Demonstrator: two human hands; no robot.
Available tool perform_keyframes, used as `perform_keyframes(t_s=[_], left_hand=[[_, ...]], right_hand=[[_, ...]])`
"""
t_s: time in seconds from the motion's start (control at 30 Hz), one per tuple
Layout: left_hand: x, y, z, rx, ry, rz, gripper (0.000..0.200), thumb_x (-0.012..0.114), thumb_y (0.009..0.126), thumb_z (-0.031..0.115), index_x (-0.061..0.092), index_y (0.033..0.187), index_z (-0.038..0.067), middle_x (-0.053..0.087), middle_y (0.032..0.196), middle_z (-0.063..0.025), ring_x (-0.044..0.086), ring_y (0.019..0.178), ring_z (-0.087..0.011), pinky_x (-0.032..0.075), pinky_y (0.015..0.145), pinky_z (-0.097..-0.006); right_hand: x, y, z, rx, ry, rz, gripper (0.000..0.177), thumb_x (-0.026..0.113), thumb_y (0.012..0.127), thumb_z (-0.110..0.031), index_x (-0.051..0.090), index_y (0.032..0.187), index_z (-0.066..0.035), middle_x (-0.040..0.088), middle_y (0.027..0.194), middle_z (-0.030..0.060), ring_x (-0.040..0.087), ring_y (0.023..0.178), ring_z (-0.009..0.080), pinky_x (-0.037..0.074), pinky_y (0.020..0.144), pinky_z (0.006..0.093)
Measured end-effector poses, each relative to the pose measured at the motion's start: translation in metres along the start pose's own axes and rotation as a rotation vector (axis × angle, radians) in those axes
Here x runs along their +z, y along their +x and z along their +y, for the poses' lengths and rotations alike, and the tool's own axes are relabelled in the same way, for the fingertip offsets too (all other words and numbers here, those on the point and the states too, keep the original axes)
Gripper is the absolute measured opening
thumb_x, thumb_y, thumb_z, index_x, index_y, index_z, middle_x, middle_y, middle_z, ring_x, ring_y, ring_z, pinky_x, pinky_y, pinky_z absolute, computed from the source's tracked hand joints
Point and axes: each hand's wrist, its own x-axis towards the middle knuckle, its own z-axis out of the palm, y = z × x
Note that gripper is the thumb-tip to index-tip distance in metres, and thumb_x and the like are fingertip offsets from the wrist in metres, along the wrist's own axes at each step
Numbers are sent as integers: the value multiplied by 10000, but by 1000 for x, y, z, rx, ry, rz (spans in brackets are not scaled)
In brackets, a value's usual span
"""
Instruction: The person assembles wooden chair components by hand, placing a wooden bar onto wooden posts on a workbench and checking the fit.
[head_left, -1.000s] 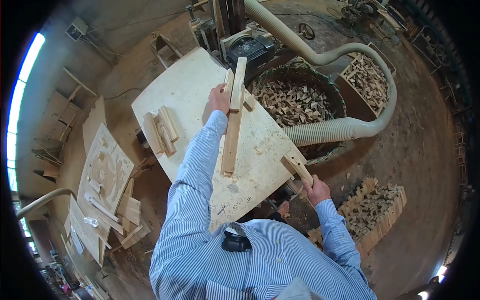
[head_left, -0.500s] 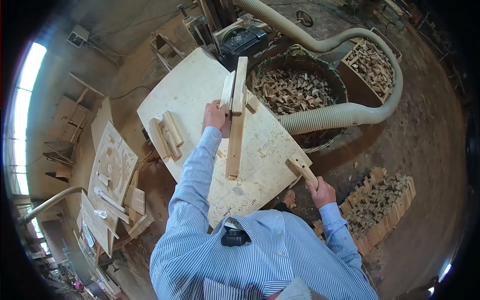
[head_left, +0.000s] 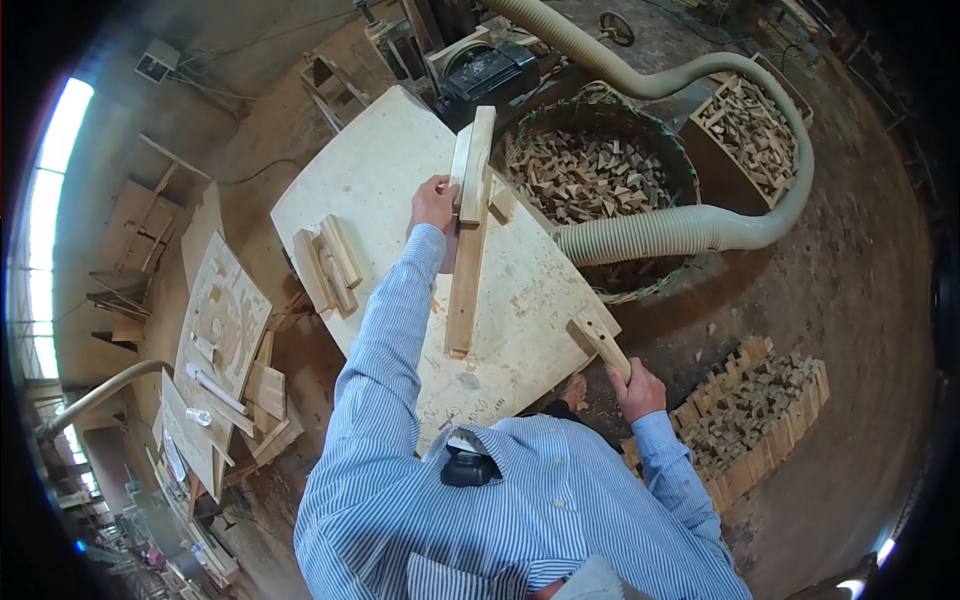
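My left hand (head_left: 435, 203) is closed around the near end of a pale wooden block (head_left: 461, 158) on the light tabletop (head_left: 350, 170). The block lies flush along a wooden bar (head_left: 478, 165), which sits on a longer wooden strip (head_left: 463, 305). Beside the strip, just below my left hand, a dark reddish plate (head_left: 448, 252) shows in part. At the near right corner of the table, my right hand (head_left: 637, 388) is wrapped around a wooden handle (head_left: 602, 343) with dark holes in it.
Several wooden pieces (head_left: 328, 265) lie on the table's left. Beyond its right edge stand a basket of offcuts (head_left: 600, 290), a ribbed hose (head_left: 640, 237) and a box of offcuts (head_left: 690, 125). A motor (head_left: 488, 75) sits behind; stacked blocks (head_left: 750, 420) are on the floor.
My left hand has slid the block forward and right, closing the gap to the wooden bar. My right hand keeps its hold on the handle. The view has shifted slightly.
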Motion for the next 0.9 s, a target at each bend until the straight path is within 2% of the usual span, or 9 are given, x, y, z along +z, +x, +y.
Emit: perform_keyframes(t_s=[0.03,0.07,0.1,0.13,0.2,0.53,0.9], left_hand=[[0,-1,2,-4,0,1,364,771,970,215,756,1304,69,770,1048,-140,761,836,-223,623,746,-364],[0,-2,10,27,57,47,376,765,976,244,754,1315,81,773,1064,-147,760,894,-245,614,812,-385],[0,-4,18,58,114,92,389,759,982,274,752,1326,92,776,1081,-153,759,953,-267,605,878,-406],[-1,-4,26,51,110,95,389,759,982,274,752,1326,92,776,1081,-153,759,953,-267,605,878,-406],[-4,1,35,-14,94,68,423,749,990,315,740,1359,109,776,1125,-170,742,1053,-290,574,968,-420],[-21,61,25,-73,60,63,443,748,995,312,723,1387,107,775,1153,-168,748,1029,-285,579,965,-413],[-44,136,12,-32,104,71,470,733,999,330,709,1404,91,777,1215,-183,739,1111,-310,548,1029,-403]], right_hand=[[0,0,0,11,-13,-11,461,617,1045,-505,610,1088,-46,732,929,251,713,874,476,556,758,571],[0,1,0,9,-17,-14,461,617,1045,-505,610,1088,-46,732,929,251,713,874,476,556,758,571],[0,2,0,6,-28,-32,478,616,1045,-502,606,1153,-37,741,946,259,726,880,468,572,764,557],[0,4,0,0,-39,-50,502,614,1044,-499,602,1218,-27,750,962,267,739,886,460,587,770,543],[1,7,-2,-8,-44,-49,505,614,1044,-499,602,1221,-26,750,960,265,738,886,462,586,773,543],[9,52,-42,-1,-27,-61,440,616,1047,-476,616,1141,-46,745,943,257,730,869,461,576,771,553],[15,108,-100,1,-66,-24,474,609,1046,-512,612,1075,-39,732,908,263,717,856,475,563,761,573]])
